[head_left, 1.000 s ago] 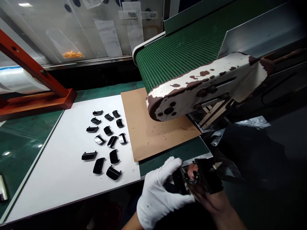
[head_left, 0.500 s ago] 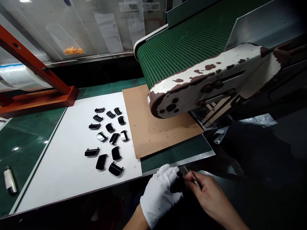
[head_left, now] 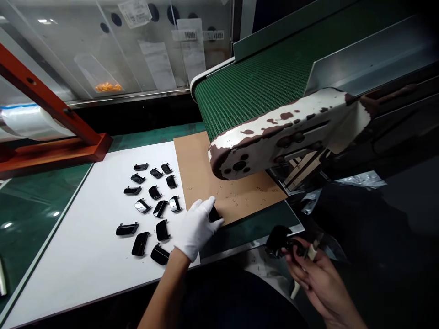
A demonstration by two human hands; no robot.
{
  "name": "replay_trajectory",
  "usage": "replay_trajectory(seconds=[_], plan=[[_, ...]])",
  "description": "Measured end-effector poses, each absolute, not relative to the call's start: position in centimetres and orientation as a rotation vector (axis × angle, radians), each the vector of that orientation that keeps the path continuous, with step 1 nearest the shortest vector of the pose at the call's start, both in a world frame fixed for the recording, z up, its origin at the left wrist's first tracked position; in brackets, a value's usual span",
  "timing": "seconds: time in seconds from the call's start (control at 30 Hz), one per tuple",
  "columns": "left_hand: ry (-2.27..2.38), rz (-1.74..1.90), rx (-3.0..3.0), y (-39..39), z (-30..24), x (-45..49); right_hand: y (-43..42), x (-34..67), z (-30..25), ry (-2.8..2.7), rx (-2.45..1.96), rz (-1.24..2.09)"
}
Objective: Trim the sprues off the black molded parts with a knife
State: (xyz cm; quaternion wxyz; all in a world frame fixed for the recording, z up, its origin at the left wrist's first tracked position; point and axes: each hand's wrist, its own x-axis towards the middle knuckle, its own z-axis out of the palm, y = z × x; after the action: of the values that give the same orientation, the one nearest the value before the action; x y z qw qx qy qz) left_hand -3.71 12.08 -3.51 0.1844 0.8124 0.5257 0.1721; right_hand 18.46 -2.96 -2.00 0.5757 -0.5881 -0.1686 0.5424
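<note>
Glossy black plastic pieces (head_left: 140, 244), flat-faced with slanted ends and small tabs along their edges, lie spread in loose rows on a smooth, matte white rectangular sheet (head_left: 78, 228). Beside it, a flat, brown cardboard sheet (head_left: 194, 164) reaches under the end of a green conveyor belt (head_left: 254, 96) with a finely ribbed surface. The belt's rounded white metal side frame (head_left: 264, 141) is chipped, showing dark brown patches. At the far left stands a smooth, orange-red, angular frame (head_left: 41, 91). The left hand (head_left: 197, 228), in a soft white fabric glove, is over the near edge of the cardboard; its thumb and forefinger stand partly apart, pinching a dark, shiny black part (head_left: 214, 214) between them, while the other fingers bend close together. The bare right hand (head_left: 322, 278), beyond the table's near corner, has its fingers curled around a slender, cream-handled tool (head_left: 313, 251) and also grips a black, curved plastic component (head_left: 278, 240) at the fingertips; shadow hides exactly how each finger touches it.
</note>
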Motion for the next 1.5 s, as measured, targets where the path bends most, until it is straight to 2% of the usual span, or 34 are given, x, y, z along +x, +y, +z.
replay_trajectory(seconds=[0.1, 0.2, 0.43, 0.63, 0.9, 1.17, 1.33, 1.5], plan=[[1.470, 0.468, 2.299, 13.3, -3.0, -3.4, -2.6, 18.2, -2.2, -0.297, -1.337, 1.283], [1.422, 0.505, 2.293, 11.3, -1.7, -2.9, -2.5, 17.8, -2.2, -0.258, -1.345, 1.270], [0.817, 0.650, 1.886, 4.7, 1.1, -0.3, -2.3, 16.1, -2.3, -0.357, -1.339, 1.370], [0.854, 0.683, 1.904, 4.2, 0.2, 0.6, -2.1, 16.0, -2.5, -0.500, -1.323, 1.395], [0.939, 0.732, 2.291, 4.6, -1.2, -0.6, -2.1, 17.4, -1.1, -0.740, -1.531, 1.183], [0.854, 0.756, 2.405, 3.8, -1.9, -2.7, -1.3, 17.1, 0.3, -0.931, -1.658, 1.456], [0.979, 0.912, 2.385, 1.3, -4.8, -3.0, -1.8, 16.6, -2.8, -0.604, -1.456, 1.739], [1.059, 1.023, 2.340, -1.2, -7.7, -2.9, -3.0, 16.5, -6.0, -0.511, -1.384, 1.833]])
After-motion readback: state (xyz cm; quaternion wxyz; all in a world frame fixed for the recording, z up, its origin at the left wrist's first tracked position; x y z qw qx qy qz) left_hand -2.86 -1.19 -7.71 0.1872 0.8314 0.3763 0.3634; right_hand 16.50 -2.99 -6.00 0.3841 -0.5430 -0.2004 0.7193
